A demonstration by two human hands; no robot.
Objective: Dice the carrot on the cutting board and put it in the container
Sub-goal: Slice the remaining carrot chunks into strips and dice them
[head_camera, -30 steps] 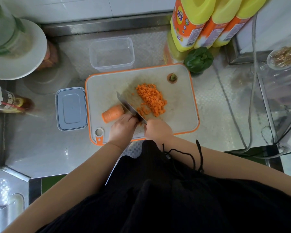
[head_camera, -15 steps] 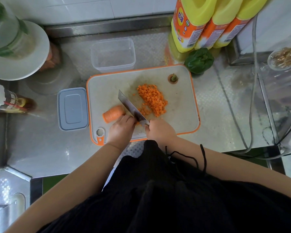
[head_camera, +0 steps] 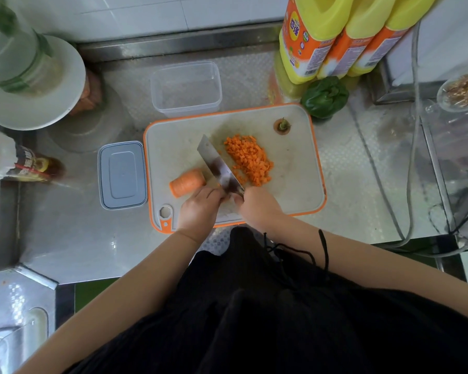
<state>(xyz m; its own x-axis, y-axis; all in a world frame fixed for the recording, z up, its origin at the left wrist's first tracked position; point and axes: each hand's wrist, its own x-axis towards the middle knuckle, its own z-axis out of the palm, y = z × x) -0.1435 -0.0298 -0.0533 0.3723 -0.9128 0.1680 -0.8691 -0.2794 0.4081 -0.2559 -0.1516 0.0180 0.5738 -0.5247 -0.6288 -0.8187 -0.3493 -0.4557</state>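
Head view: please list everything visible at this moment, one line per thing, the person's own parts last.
cutting board: 1, white with orange rim, centre of the counter
diced carrot: 1 pile, orange, on the board right of the knife
carrot piece: 1, orange, uncut, left of the knife
carrot top: 1, far right corner of the board
knife: 1, steel, blade slanting across the board
container: 1, clear, empty, behind the board
lid: 1, grey-blue, left of the board
bottles: 3, yellow and orange, far right
green pepper: 1, below the bottles
left hand: beside the blade, fingers curled on the board
right hand: grips the knife's handle
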